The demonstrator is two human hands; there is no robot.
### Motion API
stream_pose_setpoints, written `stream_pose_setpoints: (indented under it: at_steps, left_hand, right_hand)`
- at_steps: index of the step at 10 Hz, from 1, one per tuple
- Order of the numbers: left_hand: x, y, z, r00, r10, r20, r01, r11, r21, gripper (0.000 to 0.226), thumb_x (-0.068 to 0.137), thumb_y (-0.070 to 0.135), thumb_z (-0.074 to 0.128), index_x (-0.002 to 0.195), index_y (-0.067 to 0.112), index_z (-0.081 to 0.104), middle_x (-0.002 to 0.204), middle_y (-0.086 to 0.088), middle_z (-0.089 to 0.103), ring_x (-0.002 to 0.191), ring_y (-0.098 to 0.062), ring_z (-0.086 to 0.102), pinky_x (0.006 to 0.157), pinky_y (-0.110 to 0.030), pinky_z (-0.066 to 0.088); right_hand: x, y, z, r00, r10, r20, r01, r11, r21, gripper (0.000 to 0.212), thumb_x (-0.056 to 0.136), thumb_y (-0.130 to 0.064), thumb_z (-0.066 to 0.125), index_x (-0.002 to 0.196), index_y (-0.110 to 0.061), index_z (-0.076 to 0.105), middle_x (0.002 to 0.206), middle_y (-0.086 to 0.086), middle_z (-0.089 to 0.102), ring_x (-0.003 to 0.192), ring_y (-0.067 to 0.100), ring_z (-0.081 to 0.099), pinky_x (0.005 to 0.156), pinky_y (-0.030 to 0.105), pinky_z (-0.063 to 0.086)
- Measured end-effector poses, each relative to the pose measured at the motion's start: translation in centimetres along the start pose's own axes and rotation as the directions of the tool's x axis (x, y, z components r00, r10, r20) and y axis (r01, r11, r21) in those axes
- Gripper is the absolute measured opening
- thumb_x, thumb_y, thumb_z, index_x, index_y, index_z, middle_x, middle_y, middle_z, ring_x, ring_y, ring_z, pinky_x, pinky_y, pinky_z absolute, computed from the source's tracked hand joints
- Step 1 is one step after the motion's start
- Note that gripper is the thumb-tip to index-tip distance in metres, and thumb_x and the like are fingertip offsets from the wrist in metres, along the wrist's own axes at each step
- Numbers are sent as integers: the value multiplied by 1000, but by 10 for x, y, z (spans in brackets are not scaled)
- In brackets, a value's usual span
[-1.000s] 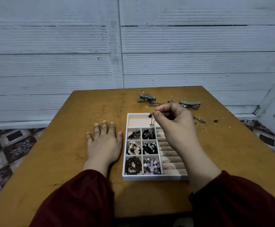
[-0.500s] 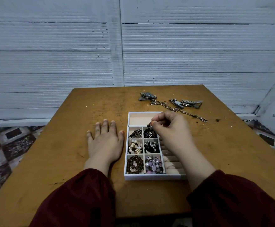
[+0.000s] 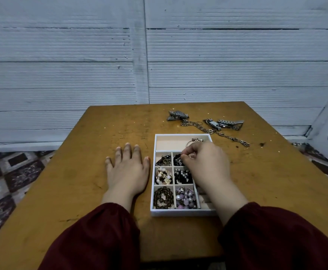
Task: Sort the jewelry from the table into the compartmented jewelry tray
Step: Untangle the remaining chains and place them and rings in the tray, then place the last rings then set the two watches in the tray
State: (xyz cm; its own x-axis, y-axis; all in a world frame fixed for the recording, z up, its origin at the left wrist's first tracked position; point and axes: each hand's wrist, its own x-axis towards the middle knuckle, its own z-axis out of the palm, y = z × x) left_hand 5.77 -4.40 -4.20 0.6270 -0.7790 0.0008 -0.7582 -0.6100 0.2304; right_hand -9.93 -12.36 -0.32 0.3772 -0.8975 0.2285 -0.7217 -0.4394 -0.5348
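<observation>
The wall point(image 3: 61, 75) of white ribbed panels stands close behind the table point(image 3: 81, 182). The far edge of the table runs just under this wall. Its left and right edges slant outward toward the person, and patterned floor point(image 3: 7, 182) shows past both of them. The left half of the wooden top is bare, and there is also bare wood to the right of the tray.

The white tray point(image 3: 178, 213) lies a little right of the middle, with its near rim well back from the near edge of the table. It has one long compartment at the far end, six square compartments in two columns, and a part at the right that the right forearm mostly hides. The six squares hold beads, dark, pale and purple. A thin bangle point(image 3: 195, 140) lies in the long compartment.

The left hand point(image 3: 128, 172) lies flat on the wood just beside the left wall of the tray, with the fingers straight and holding nothing. The right hand point(image 3: 208, 164) is above the tray with the fingers curled. Its thumb and first finger pinch a small metal piece point(image 3: 180, 159) over the far square of the right column. What kind of piece it is, I cannot tell. Dark red sleeves point(image 3: 100, 240) cover both arms.

Between the tray and the far edge, a chain point(image 3: 225, 135) lies on the table, with a watch point(image 3: 177, 115) near its left end and a second watch point(image 3: 225, 123) just behind it.
</observation>
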Motion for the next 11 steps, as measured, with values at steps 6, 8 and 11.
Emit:
stream_pose_setpoints:
  at_steps: [6,8,11]
  left_hand:
    - [0,1,-1,1000,2,-6,-2,1000,0,59,99,50,17,152,24,10,161,-1,2,147,-25,-2,116,-52,0]
    - [-1,2,-2,1000,-6,-6,6,1000,-11,59,99,49,18,151,23,13,160,-2,4,147,-26,0,116,-53,1]
    - [-3,8,-11,989,-28,-144,-4,977,-213,40,100,33,32,137,22,44,152,-6,32,141,-27,24,113,-53,18]
  right_hand:
    - [2,4,-9,999,-31,-45,32,999,37,18,91,-31,60,105,-29,71,86,-4,66,81,18,62,70,28,45]
    - [7,18,-18,989,-9,-146,36,983,180,14,92,-30,58,98,-31,70,81,-4,57,59,12,51,56,26,36]
    - [15,57,-27,974,96,-203,-9,921,389,13,90,-22,59,87,-31,67,74,-4,52,52,10,50,46,23,41]
